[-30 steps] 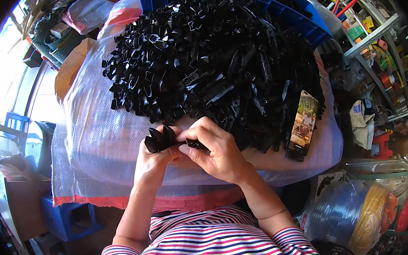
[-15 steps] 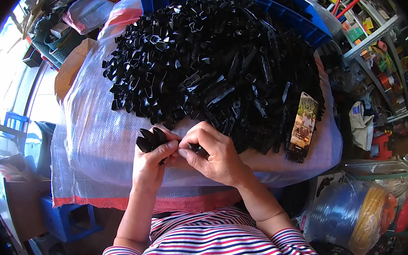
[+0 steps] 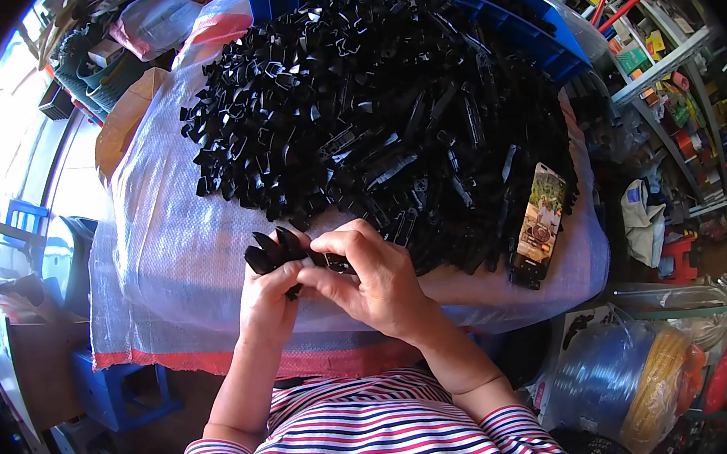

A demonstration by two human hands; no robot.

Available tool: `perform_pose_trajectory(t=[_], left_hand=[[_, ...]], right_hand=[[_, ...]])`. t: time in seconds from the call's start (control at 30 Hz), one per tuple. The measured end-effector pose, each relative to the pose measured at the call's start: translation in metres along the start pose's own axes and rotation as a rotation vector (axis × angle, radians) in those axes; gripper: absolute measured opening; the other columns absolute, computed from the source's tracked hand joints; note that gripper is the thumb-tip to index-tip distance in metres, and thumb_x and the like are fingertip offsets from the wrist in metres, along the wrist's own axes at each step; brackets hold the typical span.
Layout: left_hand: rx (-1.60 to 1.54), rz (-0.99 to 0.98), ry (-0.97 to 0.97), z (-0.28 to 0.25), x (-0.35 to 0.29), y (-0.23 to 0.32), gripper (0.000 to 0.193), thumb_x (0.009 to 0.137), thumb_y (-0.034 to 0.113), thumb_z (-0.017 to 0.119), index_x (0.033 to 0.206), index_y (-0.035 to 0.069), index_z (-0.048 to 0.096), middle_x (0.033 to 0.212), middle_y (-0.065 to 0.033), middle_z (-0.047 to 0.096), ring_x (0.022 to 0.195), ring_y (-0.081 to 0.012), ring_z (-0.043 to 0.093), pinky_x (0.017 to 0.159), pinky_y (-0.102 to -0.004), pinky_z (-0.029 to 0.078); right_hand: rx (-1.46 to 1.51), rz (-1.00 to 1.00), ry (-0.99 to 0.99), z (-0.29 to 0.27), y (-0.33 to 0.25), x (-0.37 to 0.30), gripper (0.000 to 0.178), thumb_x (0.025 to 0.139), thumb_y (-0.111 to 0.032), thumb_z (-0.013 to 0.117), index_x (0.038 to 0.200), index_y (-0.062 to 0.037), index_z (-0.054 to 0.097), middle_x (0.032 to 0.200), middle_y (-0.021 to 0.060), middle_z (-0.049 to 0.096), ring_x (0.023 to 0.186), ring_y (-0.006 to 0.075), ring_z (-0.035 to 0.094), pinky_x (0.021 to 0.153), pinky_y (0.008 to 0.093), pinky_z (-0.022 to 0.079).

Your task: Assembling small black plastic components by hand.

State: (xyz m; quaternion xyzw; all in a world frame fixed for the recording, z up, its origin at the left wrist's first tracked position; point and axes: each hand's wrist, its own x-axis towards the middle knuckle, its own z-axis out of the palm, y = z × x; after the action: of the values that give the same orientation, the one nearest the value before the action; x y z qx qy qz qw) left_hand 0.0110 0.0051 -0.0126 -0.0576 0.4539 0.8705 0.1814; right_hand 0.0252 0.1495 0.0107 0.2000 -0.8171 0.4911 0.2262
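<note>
Several black pointed plastic pieces (image 3: 270, 251) stick up out of my left hand (image 3: 268, 300), whose fingers are closed round them. My right hand (image 3: 381, 282) meets it at the thumb and pinches another small black plastic piece (image 3: 338, 263), partly hidden by the fingers. Just beyond both hands lies a big heap of glossy black plastic parts (image 3: 344, 99), curved clip-like ones at left and long narrow ones at right. The heap rests on a white woven sack (image 3: 175, 252) with a red hem. What the pieces are for does not show.
A printed card (image 3: 539, 222) lies on the right of the heap. Blue plastic crates (image 3: 568, 45) stand behind it. At left is a blue stool (image 3: 123, 391); at lower right, wrapped coils of clear and yellow tubing (image 3: 606, 379). Crowded shelves (image 3: 665, 71) line the right side.
My right hand has shifted slightly left, closer over the left hand, and the black piece between its fingers shows more. The left hand keeps its bunch; the heap looks unchanged.
</note>
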Motion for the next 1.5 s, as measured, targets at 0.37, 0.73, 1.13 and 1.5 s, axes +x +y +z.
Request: perform_pose_trajectory(t=[0.37, 0.73, 1.13, 1.5], left_hand=[[0.005, 0.035, -0.104, 0.0, 0.001, 0.002, 0.016, 0.079, 0.008, 0.059, 0.091, 0.001, 0.051, 0.077, -0.0064, 0.056, 0.067, -0.0115, 0.056, 0.059, -0.0224, 0.045], [-0.06, 0.086, -0.042, 0.004, 0.006, 0.01, 0.017, 0.075, 0.012, 0.067, 0.081, 0.001, 0.054, 0.07, -0.0063, 0.057, 0.058, -0.0102, 0.051, 0.051, -0.02, 0.038], [-0.073, 0.036, 0.001, 0.001, 0.006, 0.013, 0.018, 0.077, 0.013, 0.066, 0.086, 0.002, 0.055, 0.073, -0.0087, 0.061, 0.063, -0.0123, 0.056, 0.057, -0.022, 0.043], [-0.065, 0.078, 0.008, 0.006, 0.004, 0.015, 0.015, 0.079, 0.013, 0.066, 0.084, 0.001, 0.057, 0.069, -0.0047, 0.058, 0.061, -0.0108, 0.053, 0.055, -0.0215, 0.04]], right_hand=[[-0.045, -0.03, 0.003, -0.003, 0.003, -0.001, 0.019, 0.075, -0.009, 0.069, 0.09, -0.0034, 0.058, 0.083, 0.0096, 0.059, 0.07, 0.023, 0.062, 0.058, 0.0299, 0.051], [0.084, 0.065, -0.117, -0.014, -0.008, 0.003, 0.028, 0.081, -0.009, 0.061, 0.106, 0.0012, 0.055, 0.093, 0.0128, 0.059, 0.09, 0.0271, 0.054, 0.079, 0.034, 0.044], [0.093, 0.284, -0.014, -0.015, -0.005, -0.014, 0.025, 0.09, -0.014, 0.052, 0.111, -0.0009, 0.053, 0.086, 0.0037, 0.059, 0.067, 0.0093, 0.053, 0.065, 0.0221, 0.045], [0.113, 0.304, -0.036, -0.013, -0.013, -0.014, 0.024, 0.089, -0.021, 0.055, 0.101, 0.0003, 0.057, 0.075, 0.0013, 0.058, 0.063, 0.0074, 0.048, 0.058, 0.0204, 0.04]])
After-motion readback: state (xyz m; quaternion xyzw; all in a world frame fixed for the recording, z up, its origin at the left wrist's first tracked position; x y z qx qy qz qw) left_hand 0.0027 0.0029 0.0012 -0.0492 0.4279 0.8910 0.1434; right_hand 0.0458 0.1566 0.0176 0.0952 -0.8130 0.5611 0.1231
